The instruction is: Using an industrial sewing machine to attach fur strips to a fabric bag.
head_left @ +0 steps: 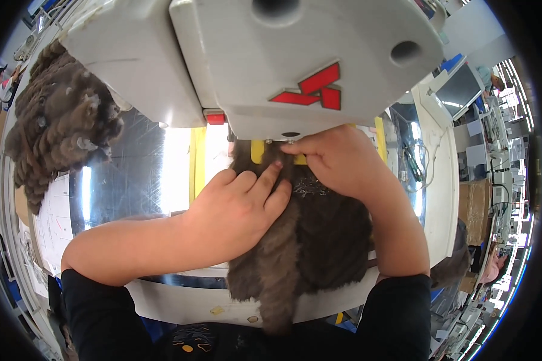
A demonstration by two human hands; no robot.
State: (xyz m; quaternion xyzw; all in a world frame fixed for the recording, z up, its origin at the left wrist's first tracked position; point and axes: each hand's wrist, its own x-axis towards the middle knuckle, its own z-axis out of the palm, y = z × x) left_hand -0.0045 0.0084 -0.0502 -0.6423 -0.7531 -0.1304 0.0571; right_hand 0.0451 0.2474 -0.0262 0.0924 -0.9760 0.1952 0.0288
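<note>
Seen from above, a person in a black short-sleeved top works with two bare hands on a brown fur piece beneath a large grey-white machine head that carries a red angular emblem. The fur lies on a desk with a shiny metal top, in front of the person; a lighter brown strip runs down it, and its lower end hangs over the front edge. The two hands are near each other but apart. The left hand rests on the fur with its fingers spread, index finger pointing ahead. The right hand reaches in from the other side, index finger extended to the fur's far end just below the machine; whether it pinches the fur cannot be told. Yellow strips mark the bright surface around the work. At far left sits a heap of brown fur; at right, a monitor and a cardboard box.
</note>
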